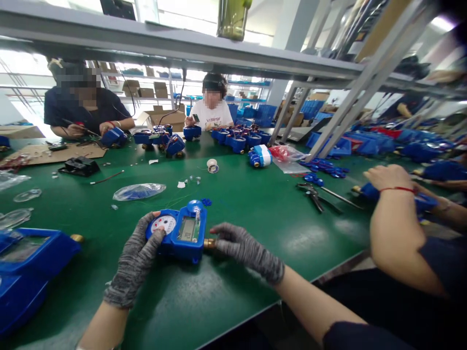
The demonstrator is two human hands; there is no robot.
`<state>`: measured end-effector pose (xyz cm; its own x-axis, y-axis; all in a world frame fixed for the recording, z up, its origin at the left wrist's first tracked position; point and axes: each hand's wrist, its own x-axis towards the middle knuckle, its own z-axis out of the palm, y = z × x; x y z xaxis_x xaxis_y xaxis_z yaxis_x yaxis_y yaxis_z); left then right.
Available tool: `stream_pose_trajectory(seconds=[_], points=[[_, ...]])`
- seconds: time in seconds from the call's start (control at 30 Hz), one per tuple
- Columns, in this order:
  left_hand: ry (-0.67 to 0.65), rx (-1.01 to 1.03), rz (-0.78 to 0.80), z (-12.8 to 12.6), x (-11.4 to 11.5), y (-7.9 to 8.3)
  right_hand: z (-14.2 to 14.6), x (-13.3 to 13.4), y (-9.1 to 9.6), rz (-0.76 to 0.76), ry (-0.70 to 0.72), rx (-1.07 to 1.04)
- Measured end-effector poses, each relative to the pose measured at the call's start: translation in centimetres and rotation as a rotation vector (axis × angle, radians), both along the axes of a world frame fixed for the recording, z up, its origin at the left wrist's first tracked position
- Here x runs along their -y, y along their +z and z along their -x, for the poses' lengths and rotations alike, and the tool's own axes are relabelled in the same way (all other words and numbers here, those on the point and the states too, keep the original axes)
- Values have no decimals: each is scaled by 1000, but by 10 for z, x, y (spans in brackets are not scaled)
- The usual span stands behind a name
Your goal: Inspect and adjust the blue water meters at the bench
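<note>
A blue water meter [181, 232] with a round white dial and a small digital display lies on the green table in front of me. My left hand [140, 250], in a grey knitted glove with bare fingertips, grips its dial end, thumb over the dial's edge. At the opposite end, my right hand [242, 246], gloved alike, has its fingers bent around the brass threaded fitting [209, 243]. The underside of that grip is hidden. A round blue cap [194, 207] stands raised above the display.
Another blue meter [32, 272] is close at left. Beyond lie a plastic bag [139, 191], a wire spool [212, 166], a black holder [79, 166] and pliers [310, 194]. Two people work across the table among several meters [239, 141]. A co-worker's arm [396, 223] reaches in at right, under an overhead shelf [182, 46].
</note>
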<state>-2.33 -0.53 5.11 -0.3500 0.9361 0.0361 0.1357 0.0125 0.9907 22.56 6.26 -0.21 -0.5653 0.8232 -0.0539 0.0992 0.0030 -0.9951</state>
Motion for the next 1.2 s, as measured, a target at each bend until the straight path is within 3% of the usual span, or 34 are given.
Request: stream_pose_trajectory(seconds=[0.07,0.13,0.27,0.43,0.63,0.77,0.9,1.2], points=[[-13,12,-23,-1,-3,-3,-10,-46,-2,-312,-191,241],[-26,60,-46,1,-4,-3,-9,-89,-7,-521,-259,536],[-53,126,-66,6,-9,-5,14,-134,-14,-628,-263,778],[-49,162,-65,12,-16,-11,30,-142,-17,-659,-283,857],[-72,128,-46,12,-13,-6,21,-136,-16,-689,-272,919],[-46,140,-56,15,-15,-13,13,-126,-13,-699,-208,934],[-18,171,-105,15,-18,-21,11,-123,-11,-676,-182,941],[-57,164,-95,14,-19,-17,14,-131,-9,-582,-204,939]])
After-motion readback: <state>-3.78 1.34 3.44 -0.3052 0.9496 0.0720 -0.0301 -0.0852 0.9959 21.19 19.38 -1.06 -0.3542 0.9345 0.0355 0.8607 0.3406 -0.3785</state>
